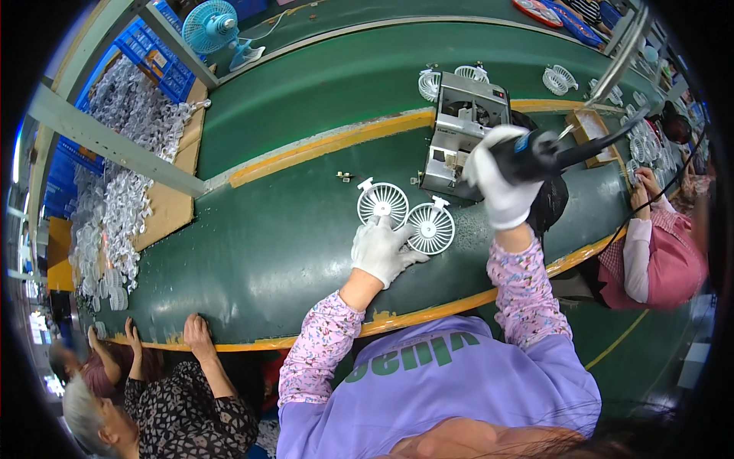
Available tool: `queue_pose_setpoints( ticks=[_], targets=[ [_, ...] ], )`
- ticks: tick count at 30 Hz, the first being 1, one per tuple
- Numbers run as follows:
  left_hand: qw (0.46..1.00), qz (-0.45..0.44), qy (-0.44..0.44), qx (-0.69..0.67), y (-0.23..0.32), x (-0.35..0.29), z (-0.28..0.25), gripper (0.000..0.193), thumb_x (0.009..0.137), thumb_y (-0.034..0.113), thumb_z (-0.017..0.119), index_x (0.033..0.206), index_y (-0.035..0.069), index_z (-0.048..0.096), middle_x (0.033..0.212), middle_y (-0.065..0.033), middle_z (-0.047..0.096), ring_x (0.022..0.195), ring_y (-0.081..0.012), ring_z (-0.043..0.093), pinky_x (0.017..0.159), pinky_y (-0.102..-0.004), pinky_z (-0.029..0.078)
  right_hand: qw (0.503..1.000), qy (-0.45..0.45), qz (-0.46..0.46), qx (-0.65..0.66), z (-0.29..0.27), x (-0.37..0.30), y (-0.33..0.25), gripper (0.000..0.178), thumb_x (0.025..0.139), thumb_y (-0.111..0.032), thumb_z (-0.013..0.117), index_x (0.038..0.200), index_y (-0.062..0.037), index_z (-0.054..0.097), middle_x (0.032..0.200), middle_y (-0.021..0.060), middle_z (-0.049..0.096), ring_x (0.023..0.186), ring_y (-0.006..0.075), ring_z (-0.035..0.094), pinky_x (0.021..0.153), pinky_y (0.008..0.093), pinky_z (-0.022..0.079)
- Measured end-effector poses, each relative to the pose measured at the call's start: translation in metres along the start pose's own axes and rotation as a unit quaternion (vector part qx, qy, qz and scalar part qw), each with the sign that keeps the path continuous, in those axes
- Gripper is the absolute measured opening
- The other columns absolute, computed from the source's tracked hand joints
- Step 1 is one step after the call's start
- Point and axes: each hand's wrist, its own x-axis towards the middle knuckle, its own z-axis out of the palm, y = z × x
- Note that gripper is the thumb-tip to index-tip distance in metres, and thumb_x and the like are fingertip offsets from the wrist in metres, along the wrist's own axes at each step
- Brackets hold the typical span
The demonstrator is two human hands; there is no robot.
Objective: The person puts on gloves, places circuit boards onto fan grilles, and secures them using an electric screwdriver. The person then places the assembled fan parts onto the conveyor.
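Two round white fan grilles, the left one (382,200) and the right one (431,229), lie side by side on the green work surface (298,252). My left hand (382,251), in a white glove, rests with its fingers on the lower rim of the left grille. Its thumb is stretched out to the right, below the right grille. My right hand (501,183), also gloved, is closed around a black electric screwdriver (527,155) raised above the surface, right of the grilles. The screwdriver's tip cannot be made out.
Silver metal machines (468,115) stand beyond my right hand. Small metal parts (345,177) lie left of the grilles. A cardboard box (590,136) and another grille (560,79) are farther right. White parts (126,161) are heaped at left. Co-workers sit on both sides.
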Motion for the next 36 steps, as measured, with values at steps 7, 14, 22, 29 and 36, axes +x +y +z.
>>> queue_pose_setpoints(
  ticks=[7, 14, 22, 29, 36],
  targets=[
    [0.999, 0.011, -0.031, -0.009, 0.010, 0.002, 0.003, 0.045, 0.061, 0.050, 0.070, 0.095, 0.020, 0.065, 0.088, -0.0122, 0.054, 0.090, -0.0293, 0.054, 0.073, -0.0409, 0.042, 0.992, 0.008, -0.050, -0.114, -0.007, 0.021, 0.011, 0.018, 0.071, 0.006, 0.065, 0.086, 0.0006, 0.058, 0.074, 0.0010, 0.060, 0.065, 0.0097, 0.058, 0.059, 0.0225, 0.046],
    [1.000, 0.021, -0.013, -0.018, 0.006, 0.000, 0.006, 0.044, 0.060, 0.047, 0.072, 0.093, 0.019, 0.065, 0.091, -0.0116, 0.054, 0.091, -0.0296, 0.054, 0.073, -0.0415, 0.043, 0.991, -0.041, 0.128, 0.027, 0.019, -0.024, -0.005, 0.021, 0.071, 0.008, 0.064, 0.089, -0.0009, 0.056, 0.074, 0.0022, 0.058, 0.062, 0.0087, 0.057, 0.057, 0.0220, 0.046],
    [0.999, 0.023, -0.028, -0.014, 0.003, 0.002, 0.010, 0.049, 0.060, 0.048, 0.073, 0.099, 0.021, 0.066, 0.099, -0.0109, 0.056, 0.093, -0.0300, 0.054, 0.077, -0.0407, 0.043, 0.986, -0.132, 0.022, -0.096, 0.027, -0.040, 0.021, 0.022, 0.069, 0.009, 0.063, 0.086, -0.0013, 0.053, 0.074, 0.0044, 0.056, 0.060, 0.0110, 0.055, 0.054, 0.0243, 0.045],
    [0.999, 0.024, -0.022, -0.024, 0.004, 0.001, 0.009, 0.045, 0.062, 0.049, 0.070, 0.094, 0.018, 0.065, 0.094, -0.0134, 0.054, 0.094, -0.0318, 0.053, 0.075, -0.0416, 0.043, 0.986, -0.136, 0.070, -0.059, 0.027, -0.044, 0.023, 0.024, 0.069, 0.012, 0.060, 0.087, -0.0017, 0.053, 0.075, 0.0048, 0.056, 0.058, 0.0105, 0.054, 0.050, 0.0236, 0.043],
    [0.996, 0.074, -0.043, -0.039, 0.003, -0.002, 0.004, 0.045, 0.059, 0.047, 0.073, 0.092, 0.018, 0.066, 0.090, -0.0120, 0.055, 0.093, -0.0297, 0.053, 0.073, -0.0416, 0.044, 0.994, -0.059, 0.094, 0.009, 0.012, -0.018, 0.005, 0.026, 0.071, 0.010, 0.063, 0.093, -0.0008, 0.055, 0.076, 0.0011, 0.057, 0.065, 0.0083, 0.057, 0.057, 0.0210, 0.045]
  ],
)
